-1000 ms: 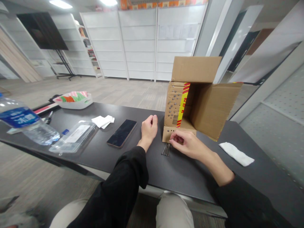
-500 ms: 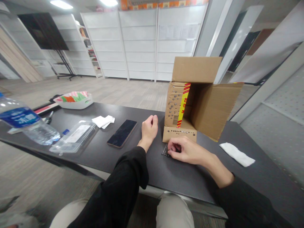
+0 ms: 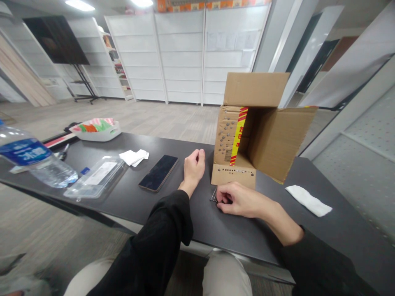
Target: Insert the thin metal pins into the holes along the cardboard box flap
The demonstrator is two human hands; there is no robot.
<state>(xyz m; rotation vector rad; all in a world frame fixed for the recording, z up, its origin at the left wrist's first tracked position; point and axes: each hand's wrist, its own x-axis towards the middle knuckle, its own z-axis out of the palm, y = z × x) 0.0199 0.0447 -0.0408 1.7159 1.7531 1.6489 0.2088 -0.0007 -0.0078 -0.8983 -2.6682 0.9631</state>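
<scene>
My left hand (image 3: 194, 166) rests on the table in a loose fist, thumb on top; anything inside it is hidden. My right hand (image 3: 236, 199) is lowered to the tabletop, its thumb and fingertips pinched together on a small bunch of thin metal screws (image 3: 213, 195). The fingers cover part of the bunch. Just behind that hand stands a cardboard box (image 3: 219, 137), its opening facing me. Round metal heads dot its left panel, and a row of small holes and heads runs along the lower front flap (image 3: 233, 177).
Left of my left hand lie a phone (image 3: 158, 172), folded white tissue (image 3: 134, 157) and a clear plastic case (image 3: 97, 179). Beyond are a tilted water bottle (image 3: 33, 158) and a white basket (image 3: 97, 135). A white pad (image 3: 308, 200) lies at the right.
My right hand has dropped slightly and shifted a little left at the screws. My left hand stays put.
</scene>
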